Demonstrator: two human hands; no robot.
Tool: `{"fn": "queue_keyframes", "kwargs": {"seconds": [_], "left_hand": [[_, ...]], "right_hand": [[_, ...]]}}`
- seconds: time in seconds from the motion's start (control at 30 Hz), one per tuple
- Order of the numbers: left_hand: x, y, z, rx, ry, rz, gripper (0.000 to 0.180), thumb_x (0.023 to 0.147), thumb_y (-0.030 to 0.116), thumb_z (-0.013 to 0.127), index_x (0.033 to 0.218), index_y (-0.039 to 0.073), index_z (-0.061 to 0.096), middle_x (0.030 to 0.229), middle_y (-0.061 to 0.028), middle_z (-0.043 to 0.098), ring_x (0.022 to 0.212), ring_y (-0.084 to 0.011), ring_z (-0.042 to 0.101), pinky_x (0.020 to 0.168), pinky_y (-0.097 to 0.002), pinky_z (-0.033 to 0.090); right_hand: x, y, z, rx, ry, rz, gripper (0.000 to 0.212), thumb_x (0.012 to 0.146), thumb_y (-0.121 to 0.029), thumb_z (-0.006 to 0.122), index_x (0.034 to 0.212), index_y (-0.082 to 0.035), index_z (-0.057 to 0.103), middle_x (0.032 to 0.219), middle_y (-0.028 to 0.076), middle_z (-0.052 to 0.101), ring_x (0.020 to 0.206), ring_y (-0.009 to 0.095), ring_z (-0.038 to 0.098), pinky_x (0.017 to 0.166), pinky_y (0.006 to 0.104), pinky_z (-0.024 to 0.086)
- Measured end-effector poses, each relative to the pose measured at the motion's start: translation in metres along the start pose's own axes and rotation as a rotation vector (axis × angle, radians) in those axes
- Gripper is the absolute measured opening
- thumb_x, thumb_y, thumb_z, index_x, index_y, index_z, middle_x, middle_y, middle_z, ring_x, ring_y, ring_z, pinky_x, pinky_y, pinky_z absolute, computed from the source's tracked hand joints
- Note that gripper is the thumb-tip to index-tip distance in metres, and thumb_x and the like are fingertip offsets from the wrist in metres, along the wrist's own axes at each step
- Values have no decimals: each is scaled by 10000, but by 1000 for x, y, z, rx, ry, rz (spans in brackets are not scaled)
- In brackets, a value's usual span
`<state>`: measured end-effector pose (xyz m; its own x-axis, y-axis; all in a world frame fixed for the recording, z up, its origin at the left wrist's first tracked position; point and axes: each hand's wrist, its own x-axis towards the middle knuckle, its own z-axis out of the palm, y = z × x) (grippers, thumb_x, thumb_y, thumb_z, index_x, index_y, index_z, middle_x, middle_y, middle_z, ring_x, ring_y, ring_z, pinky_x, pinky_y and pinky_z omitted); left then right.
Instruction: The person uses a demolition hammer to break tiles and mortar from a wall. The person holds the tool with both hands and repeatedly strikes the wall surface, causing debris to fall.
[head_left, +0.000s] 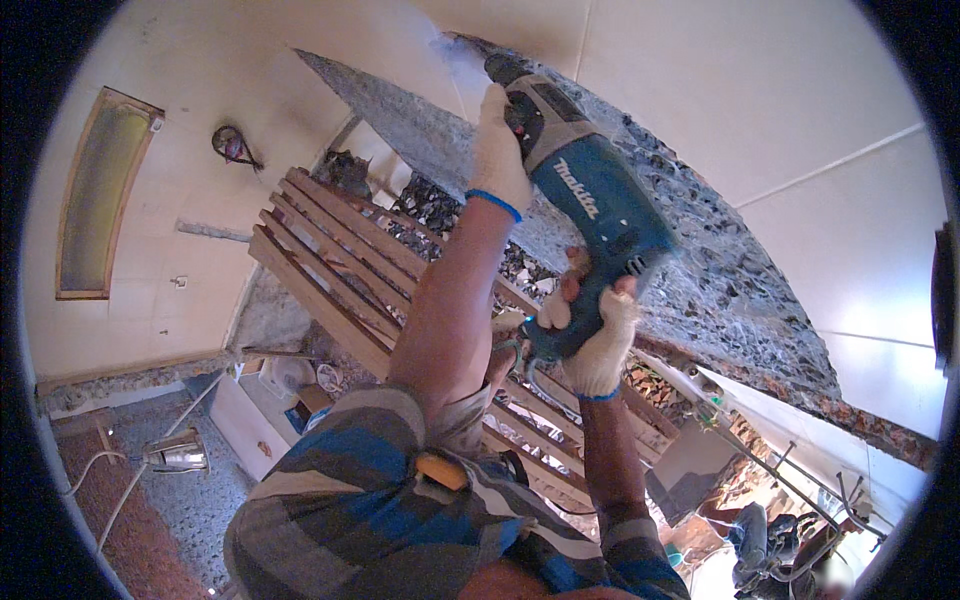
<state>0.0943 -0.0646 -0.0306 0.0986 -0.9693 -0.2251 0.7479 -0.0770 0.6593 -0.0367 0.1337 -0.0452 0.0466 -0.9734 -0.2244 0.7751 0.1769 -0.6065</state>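
Note:
A teal and black rotary hammer [600,195] is raised in front of me, its nose pointing up at a rough, chipped wall surface. My left hand [500,150], in a white knit glove with a blue cuff, is closed on the front part of the tool, behind the black chuck. At the rear, my right hand [600,335] wraps round the handle, in a similar glove with some fingertips bare. Grey, broken concrete [700,240] shows beside the tool, bordered by smooth pale wall. The bit's tip is too blurred to make out.
Below me lies a slatted wooden platform [340,265], with dark rubble [430,205] beyond its edge. A metal work lamp [178,455] hangs at the lower left. A narrow framed panel [105,195] is on the left wall. Pipes and cluttered gear [770,545] stand at the lower right.

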Motion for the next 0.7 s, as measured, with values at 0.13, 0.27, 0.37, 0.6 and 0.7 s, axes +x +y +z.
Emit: {"fn": "queue_keyframes", "kwargs": {"seconds": [0.13,0.27,0.37,0.6,0.7], "left_hand": [[-16,14,-13,-106,-56,-20,481,1099,461,456,1241,74,705,1149,-127,765,1027,-296,751,932,-456,615],[-38,53,-36,-400,-254,-130,474,1092,443,451,1258,67,688,1171,-159,755,1008,-346,756,919,-510,628],[-65,61,-46,-136,-46,75,459,1084,443,469,1258,80,688,1143,-144,759,1002,-329,755,924,-497,629],[-101,54,-41,-196,-31,-98,471,1056,502,510,1177,97,718,1078,-116,767,966,-304,755,879,-479,627],[-105,36,-34,-183,-82,-211,444,1051,465,507,1147,92,728,1058,-115,772,938,-305,754,876,-474,622]], "right_hand": [[-20,3,20,-243,64,-96,454,894,-136,726,1312,9,627,1017,88,699,787,187,687,700,349,568],[-49,-9,30,-932,-275,-233,371,838,-101,794,1175,25,705,940,74,788,802,172,736,790,346,591],[-63,-1,34,-875,-245,-93,386,807,-117,847,1143,23,719,1071,110,791,937,187,743,863,351,579],[-106,37,8,-633,-77,-34,566,870,-83,771,1384,-45,537,1281,112,682,1102,223,696,937,388,606],[-129,49,7,-521,185,-95,466,851,-43,732,1291,-22,582,1083,59,682,943,156,629,864,333,548]]}}
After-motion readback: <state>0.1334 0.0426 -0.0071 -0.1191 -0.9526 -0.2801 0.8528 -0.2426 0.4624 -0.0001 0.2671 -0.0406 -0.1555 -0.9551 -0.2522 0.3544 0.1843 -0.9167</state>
